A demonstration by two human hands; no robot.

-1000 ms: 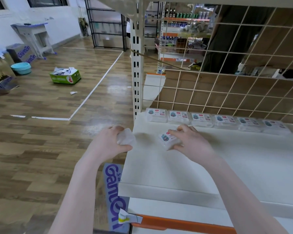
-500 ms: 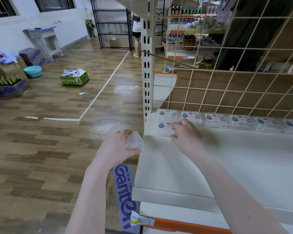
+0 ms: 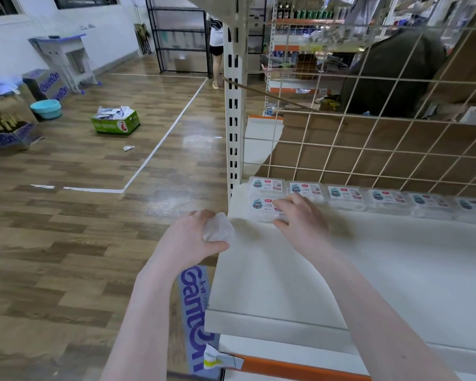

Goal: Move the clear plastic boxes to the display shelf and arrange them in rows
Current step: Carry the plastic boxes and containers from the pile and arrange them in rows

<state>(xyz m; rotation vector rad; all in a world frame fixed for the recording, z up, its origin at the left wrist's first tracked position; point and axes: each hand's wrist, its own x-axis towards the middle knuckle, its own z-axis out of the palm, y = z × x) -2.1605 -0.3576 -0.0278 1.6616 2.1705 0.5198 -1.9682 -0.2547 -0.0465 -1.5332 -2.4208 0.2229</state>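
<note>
Landmark: the white slotted upright post (image 3: 233,111) at the shelf's left end.

Far left of the post, on the wood floor: purple-print cartons (image 3: 48,85), a teal basin (image 3: 46,109), a green carton (image 3: 116,122) with papers sticking out. White tape line (image 3: 160,144) runs across the floor toward the post.

Left of the post and nearer me: my left hand (image 3: 193,240), fingers curled round one clear plastic box (image 3: 217,231), thumb under it. It sits at the shelf's left edge, off the board, not set down.

Below that, a purple-lettered carton (image 3: 197,312) stands against the shelf's left end.

Just right of the post: the display shelf (image 3: 341,270), white board, wire grid (image 3: 382,133) behind it. Back row of labelled boxes (image 3: 344,195) starts at the post and runs right along the grid, side by side; the far right ones are blurred.

In front of the back row's first box, right by the post: a second-row box (image 3: 264,209), touching the row behind. My right hand (image 3: 302,221) is on its right end, fingers over the top, thumb at the near edge, pinching it. Box rests flat on the shelf.

Beyond the grid, right of the post: a person in dark clothing (image 3: 390,75), partly hidden.
</note>
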